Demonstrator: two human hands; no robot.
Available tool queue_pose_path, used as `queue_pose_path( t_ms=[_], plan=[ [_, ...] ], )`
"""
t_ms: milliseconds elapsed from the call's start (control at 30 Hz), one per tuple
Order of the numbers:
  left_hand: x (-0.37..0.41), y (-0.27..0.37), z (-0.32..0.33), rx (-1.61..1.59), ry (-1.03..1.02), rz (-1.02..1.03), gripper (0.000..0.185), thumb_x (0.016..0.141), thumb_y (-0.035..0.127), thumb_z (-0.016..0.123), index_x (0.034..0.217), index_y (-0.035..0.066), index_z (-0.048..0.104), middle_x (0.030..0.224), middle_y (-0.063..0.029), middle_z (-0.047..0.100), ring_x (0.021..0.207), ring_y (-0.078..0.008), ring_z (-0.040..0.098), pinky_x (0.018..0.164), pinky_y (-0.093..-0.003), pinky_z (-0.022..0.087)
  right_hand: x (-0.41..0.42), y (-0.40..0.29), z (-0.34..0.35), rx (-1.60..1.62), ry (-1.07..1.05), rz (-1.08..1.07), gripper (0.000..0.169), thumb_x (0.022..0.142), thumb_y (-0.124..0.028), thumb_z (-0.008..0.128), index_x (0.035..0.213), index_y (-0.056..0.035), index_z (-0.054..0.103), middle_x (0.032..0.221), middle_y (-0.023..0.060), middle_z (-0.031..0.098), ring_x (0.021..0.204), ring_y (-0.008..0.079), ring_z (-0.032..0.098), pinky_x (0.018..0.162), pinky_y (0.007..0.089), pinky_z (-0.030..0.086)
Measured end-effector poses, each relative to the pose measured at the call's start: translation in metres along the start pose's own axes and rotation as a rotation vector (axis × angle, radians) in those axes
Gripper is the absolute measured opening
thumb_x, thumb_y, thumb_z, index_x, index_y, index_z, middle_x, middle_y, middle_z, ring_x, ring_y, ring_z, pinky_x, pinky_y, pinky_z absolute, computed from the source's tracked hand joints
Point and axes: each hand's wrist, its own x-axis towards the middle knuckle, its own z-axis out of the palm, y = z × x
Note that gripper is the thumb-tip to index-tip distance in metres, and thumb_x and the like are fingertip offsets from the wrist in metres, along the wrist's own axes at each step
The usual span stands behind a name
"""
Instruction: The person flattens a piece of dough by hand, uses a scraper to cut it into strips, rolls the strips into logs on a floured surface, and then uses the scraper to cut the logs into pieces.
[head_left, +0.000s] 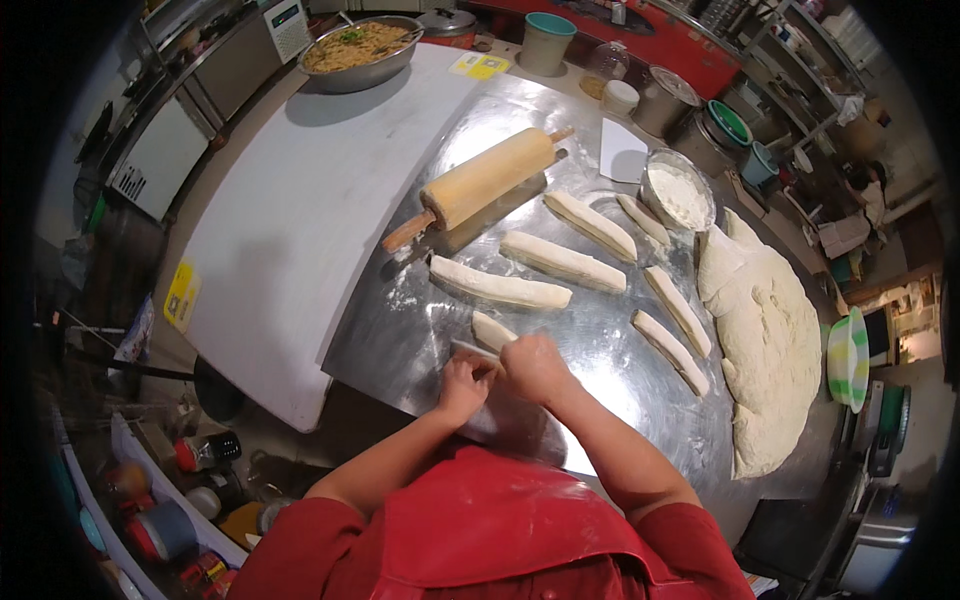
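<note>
Close together near the table's front edge are my left hand (463, 386) and my right hand (534, 367). A thin, pale, straight-edged piece (474, 348), possibly a dough scraper, runs between them. My right hand is closed at its right end, while the curled fingers of my left hand are beside it; their contact is unclear. Just beyond lies a short dough strip (493, 330), its near end hidden by my right hand. Farther off are floured dough strips, including a long one (499, 283), a middle one (562, 261) and a thin one (670, 352).
A wooden rolling pin (491, 178) lies across the steel sheet's far left. Rightward are a white flat scraper (622, 150), a metal bowl of flour (679, 191) and a large dough mass (769, 345). A basin of filling (360, 52) stands on the white board (292, 202).
</note>
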Motion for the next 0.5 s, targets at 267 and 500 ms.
queue_pose_path(
  t_ms=[267,500],
  plan=[
    [-0.009,0.018,-0.007,0.021,-0.055,0.058,0.034,0.061,0.005,0.060,0.094,0.003,0.052,0.095,-0.0132,0.052,0.094,-0.0326,0.045,0.083,-0.0395,0.038,-0.078,0.043,-0.026,0.013,0.089,0.155,0.008,0.064,-0.009,0.055,0.066,-0.0050,0.061,0.063,0.0196,0.057,0.062,0.0365,0.057,0.059,0.0435,0.046],
    [-0.002,0.041,-0.007,0.283,-0.234,0.304,0.036,0.061,0.014,0.066,0.094,0.006,0.056,0.097,-0.0100,0.052,0.097,-0.0303,0.043,0.084,-0.0393,0.037,-0.120,0.061,-0.003,-0.104,-0.053,0.204,0.011,0.063,-0.007,0.052,0.068,-0.0069,0.062,0.062,0.0169,0.058,0.060,0.0332,0.059,0.058,0.0415,0.047]
  ],
)
